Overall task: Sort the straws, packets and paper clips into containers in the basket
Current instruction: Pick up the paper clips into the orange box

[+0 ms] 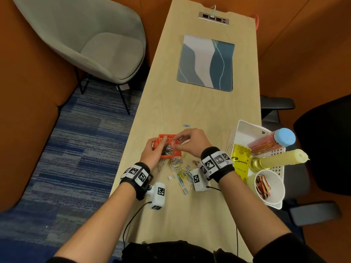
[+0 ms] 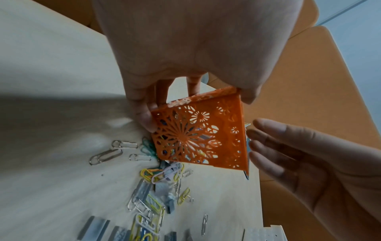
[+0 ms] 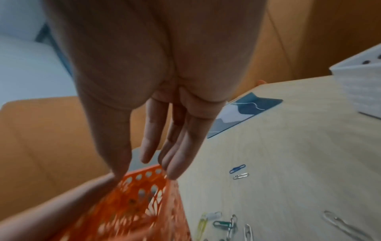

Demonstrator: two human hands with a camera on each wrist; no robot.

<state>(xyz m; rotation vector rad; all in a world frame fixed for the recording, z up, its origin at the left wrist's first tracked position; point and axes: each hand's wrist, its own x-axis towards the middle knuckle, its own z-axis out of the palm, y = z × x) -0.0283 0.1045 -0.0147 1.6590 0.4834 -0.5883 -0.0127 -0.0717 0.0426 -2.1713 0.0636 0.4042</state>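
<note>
My left hand [image 1: 152, 151] grips a small orange openwork container [image 1: 169, 148] by its side and holds it tilted above the table. Several coloured paper clips lie inside it. My right hand [image 1: 190, 142] hovers over the container's right rim with straight fingers [image 3: 175, 156] and holds nothing. From the left wrist the container's patterned bottom [image 2: 198, 138] shows, with the right palm [image 2: 299, 154] open beside it. A loose pile of paper clips [image 1: 180, 172] lies on the table just below the container. A blue clip [image 1: 186, 125] lies apart, farther out.
A white basket [image 1: 245, 128] stands at the right table edge, holding a blue-lidded jar of straws [image 1: 275, 141], a white cup of packets [image 1: 269, 185], a yellow pouch [image 1: 241, 160] and a yellow bottle [image 1: 281, 158]. A blue-grey mat [image 1: 206, 62] lies farther up the table.
</note>
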